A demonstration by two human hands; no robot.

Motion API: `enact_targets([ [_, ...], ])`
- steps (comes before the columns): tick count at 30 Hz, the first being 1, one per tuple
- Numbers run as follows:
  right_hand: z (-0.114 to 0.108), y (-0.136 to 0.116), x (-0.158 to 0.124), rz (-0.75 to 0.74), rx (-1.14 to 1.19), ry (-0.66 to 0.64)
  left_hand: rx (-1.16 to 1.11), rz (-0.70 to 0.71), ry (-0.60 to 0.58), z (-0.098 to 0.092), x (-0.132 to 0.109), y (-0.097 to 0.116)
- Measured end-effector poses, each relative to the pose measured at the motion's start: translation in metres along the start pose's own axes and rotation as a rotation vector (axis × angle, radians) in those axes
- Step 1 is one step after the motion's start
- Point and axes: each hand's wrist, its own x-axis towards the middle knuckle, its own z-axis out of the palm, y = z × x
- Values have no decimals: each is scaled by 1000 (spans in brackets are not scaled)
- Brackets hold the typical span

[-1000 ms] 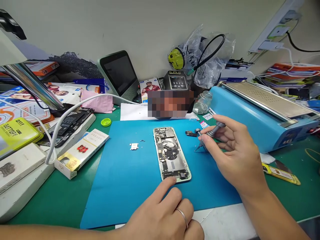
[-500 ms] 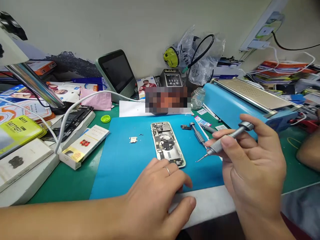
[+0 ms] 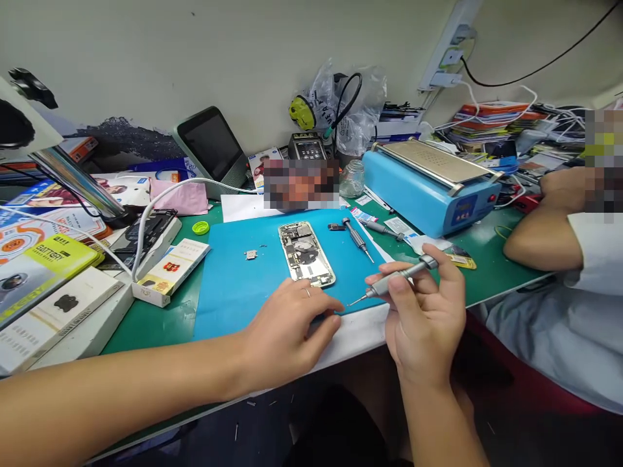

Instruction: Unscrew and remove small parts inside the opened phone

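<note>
My right hand (image 3: 428,318) grips a grey precision screwdriver (image 3: 396,282), its thin tip pointing left and down over the mat's near edge. At the near end of an opened phone (image 3: 307,253), my left hand (image 3: 287,331) rests with thumb and forefinger apart and nothing visible between them. The phone lies on a blue mat (image 3: 228,285) with its inner parts bare. Left of it is a small metal plate (image 3: 250,255) beside tiny dark bits. To its right lie a second screwdriver (image 3: 357,240) and a small black part (image 3: 335,227).
A blue machine with a metal top plate (image 3: 433,188) stands at the right. Farther right another person's arm (image 3: 540,233) leans on the table. Boxes, including a white one (image 3: 175,269), and a lamp pole (image 3: 80,185) crowd the left. A glass jar (image 3: 352,180) stands behind.
The camera view has shifted right and back, bringing the other person into sight. My right hand, still gripping the screwdriver, appears nearer my left hand. The phone stays on the mat.
</note>
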Motion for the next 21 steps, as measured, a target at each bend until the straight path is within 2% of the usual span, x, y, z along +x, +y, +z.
enact_targets([
  [12, -4, 1, -3, -84, 24, -117, -13, -94, -17, 0, 4, 3],
  [21, -4, 2, -1, -79, 16, -128, -40, -109, -65, -1, 5, 1],
])
